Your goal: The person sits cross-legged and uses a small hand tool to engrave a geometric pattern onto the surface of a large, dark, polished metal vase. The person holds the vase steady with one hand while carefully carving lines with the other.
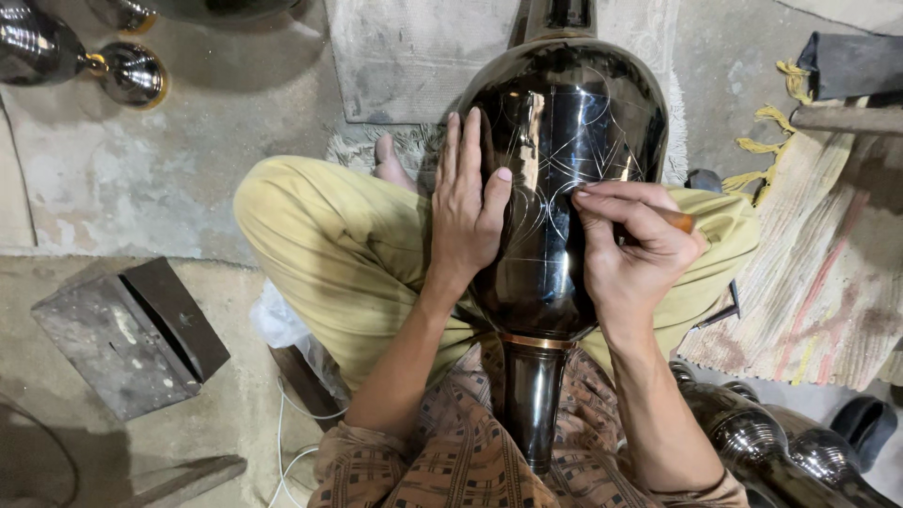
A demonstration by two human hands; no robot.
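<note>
While the vase [555,188] lies across the seated person's lap, neck toward the body, its dark polished belly carries scratched curved and star-like lines over the upper middle only; the lower belly, the neck and the left flank read as bare, so the line work appears partly done, with most of the surface left. Left hand [467,212]: fingers spread flat against the vase's left side, steadying it. Right hand [628,246]: fingers pressed together around a thin wooden-handled tool [679,220], tip hidden at the marked area. Similar dark metal vessels [752,437] lie at lower right, and more [132,71] at upper left; their contents cannot be seen. Metal box [132,334] on the floor at left, slot dark, contents not visible. Striped mat [828,282] at right.
</note>
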